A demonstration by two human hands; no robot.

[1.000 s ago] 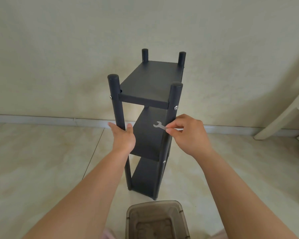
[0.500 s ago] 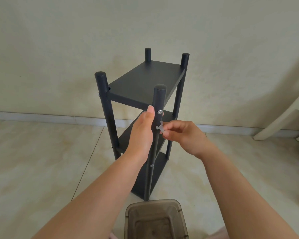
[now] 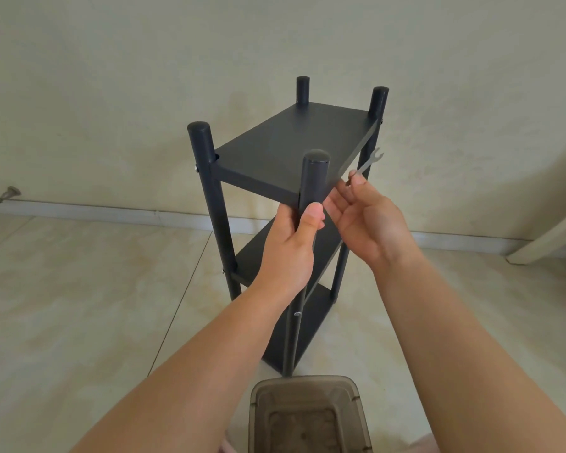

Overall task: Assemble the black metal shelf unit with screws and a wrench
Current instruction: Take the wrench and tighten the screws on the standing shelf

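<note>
Shelf unit [image 3: 294, 142] is seen standing upright on the tiled floor [image 3: 79, 305] at frame centre, close to the wall [image 3: 144, 76]. Three black shelves are fitted between four posts. Screw heads are visible at the upper left post [image 3: 196, 167], lower on that post, and low on the near post [image 3: 297, 313].

Left hand [image 3: 288, 246] is wrapped around the near post [image 3: 312, 181] just under the top shelf, thumb laid across the front. Right hand [image 3: 366, 220] pinches a small flat wrench [image 3: 370, 163] between thumb and fingertips; its open end points up and right, clear of any screw, beside the right edge of the top shelf.

Step judged: late assembly, tightening or checking of screws, frame being steadied. Next move is judged to call for the wrench end being seated on a screw head, probably at the near or far right post; which screw is meant cannot be told.

Surroundings: a translucent brown container [image 3: 307, 413] is set at bottom centre, just in front of the unit's foot. A doorstop [image 3: 9, 193] is seen at left by the baseboard, a pale furniture leg [image 3: 549, 237] at right edge. The container is judged to crowd access to the lower screws.
</note>
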